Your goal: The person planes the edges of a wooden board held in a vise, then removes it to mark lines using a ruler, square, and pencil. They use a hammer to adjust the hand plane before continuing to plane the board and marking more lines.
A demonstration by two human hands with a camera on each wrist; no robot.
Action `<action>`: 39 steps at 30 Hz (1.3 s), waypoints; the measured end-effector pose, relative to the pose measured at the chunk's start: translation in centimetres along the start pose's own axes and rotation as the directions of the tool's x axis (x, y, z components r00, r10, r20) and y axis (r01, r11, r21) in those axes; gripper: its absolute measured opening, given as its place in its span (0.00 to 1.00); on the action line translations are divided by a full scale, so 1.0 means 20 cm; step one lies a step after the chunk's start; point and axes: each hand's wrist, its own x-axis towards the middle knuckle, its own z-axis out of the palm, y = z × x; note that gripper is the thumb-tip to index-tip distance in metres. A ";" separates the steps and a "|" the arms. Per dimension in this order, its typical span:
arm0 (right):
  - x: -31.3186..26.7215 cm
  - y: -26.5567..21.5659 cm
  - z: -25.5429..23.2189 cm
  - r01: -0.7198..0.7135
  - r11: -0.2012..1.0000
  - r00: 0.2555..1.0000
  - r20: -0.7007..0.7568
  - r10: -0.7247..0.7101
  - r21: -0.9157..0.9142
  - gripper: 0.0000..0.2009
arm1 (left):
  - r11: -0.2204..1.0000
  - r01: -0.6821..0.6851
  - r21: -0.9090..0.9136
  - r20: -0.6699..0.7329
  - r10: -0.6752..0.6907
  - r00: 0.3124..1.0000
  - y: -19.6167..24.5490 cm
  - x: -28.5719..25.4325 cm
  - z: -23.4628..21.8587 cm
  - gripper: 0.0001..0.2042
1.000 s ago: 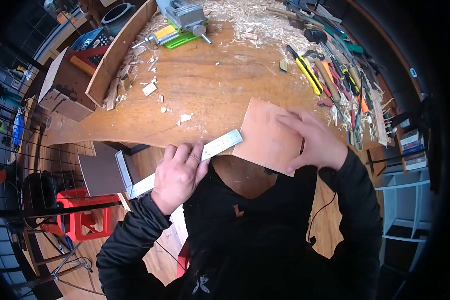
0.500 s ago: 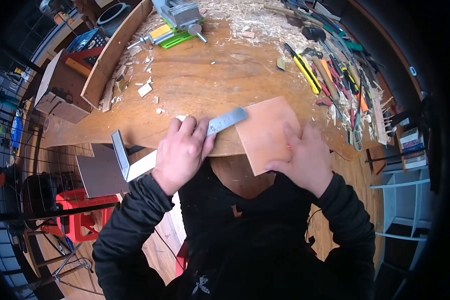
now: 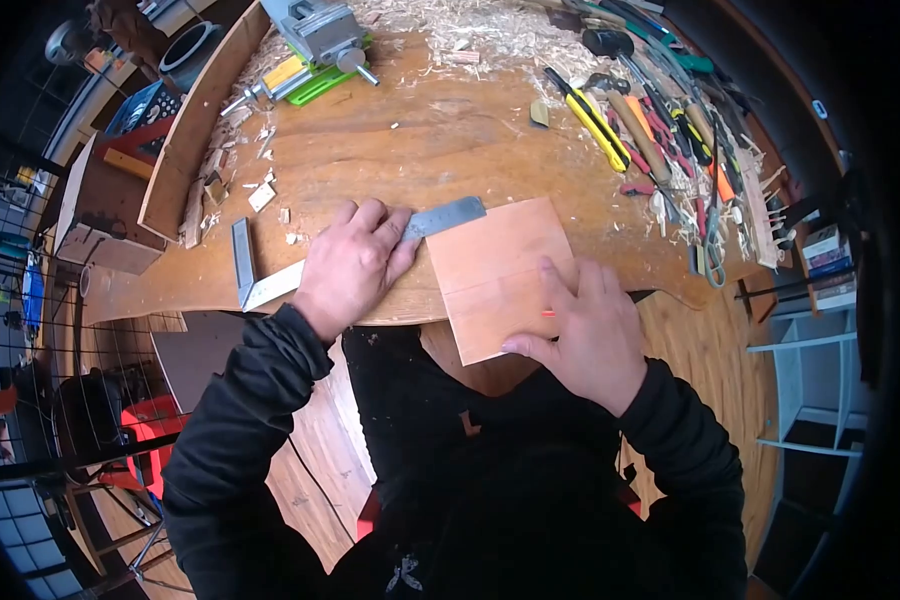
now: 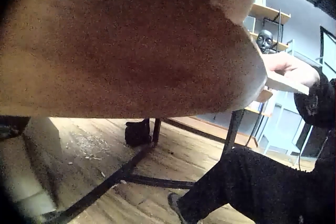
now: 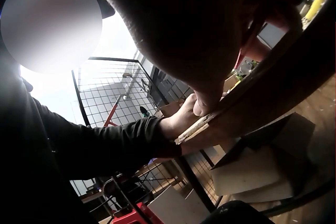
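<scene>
A metal try square (image 3: 265,288) lies across the front of the workbench, its stock standing up at the left. My left hand (image 3: 348,262) grips it by the blade (image 3: 448,217). The blade's end overlaps the far left corner of a flat square wooden board (image 3: 500,260). This board partly overhangs the bench's front edge, and a faint line crosses it. My right hand (image 3: 595,330) holds the board by its near right part, thumb at the near edge and fingers over the top. A small red piece of something thin shows beside the index finger, mostly hidden by the hand.
A vise (image 3: 325,45) stands at the back left near a wooden side board (image 3: 195,125). Wood shavings (image 3: 480,30) cover the back. A yellow utility knife (image 3: 595,125), scissors (image 3: 712,262) and several other tools lie at the right. Left of the bench is a red stool (image 3: 148,425).
The wooden board has moved left and turned to sit straighter, with the right hand shifting left on it. The left hand and try square have moved forward and slightly left onto the bench.
</scene>
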 end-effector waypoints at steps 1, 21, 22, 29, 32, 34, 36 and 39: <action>0.00 0.00 0.00 0.014 1.000 1.000 -0.014 -0.014 -0.002 0.44 | 1.000 0.000 -0.003 0.005 0.000 1.000 0.00 0.00 0.01 0.17; 0.00 0.02 0.01 0.046 0.998 0.997 -0.059 -0.044 0.031 0.44 | 1.000 0.018 -0.010 0.027 -0.017 0.999 0.00 0.03 0.01 0.17; 0.00 0.02 0.01 0.048 0.999 0.997 -0.059 -0.047 0.025 0.44 | 1.000 0.017 -0.010 0.027 -0.017 0.999 0.00 0.03 0.01 0.17; 0.00 0.02 0.01 0.049 0.999 0.998 -0.050 -0.048 0.016 0.44 | 1.000 0.023 -0.019 0.030 -0.023 0.999 0.00 0.03 0.00 0.17; 0.00 0.02 0.01 0.046 0.999 0.997 -0.057 -0.045 0.018 0.44 | 1.000 0.021 -0.023 0.027 -0.020 0.999 0.00 0.03 0.01 0.17; 0.00 0.02 0.01 0.045 0.999 0.997 -0.057 -0.044 0.016 0.44 | 1.000 0.018 -0.024 0.023 -0.018 1.000 -0.01 0.03 0.01 0.17; 0.00 0.02 0.01 0.043 0.999 0.997 -0.057 -0.042 0.013 0.44 | 0.999 0.024 -0.025 0.030 -0.023 0.999 -0.01 0.03 0.01 0.17; 0.00 0.02 0.02 0.058 0.998 0.996 -0.071 -0.058 0.005 0.44 | 0.999 0.013 -0.031 0.023 -0.012 1.000 -0.01 0.03 0.01 0.17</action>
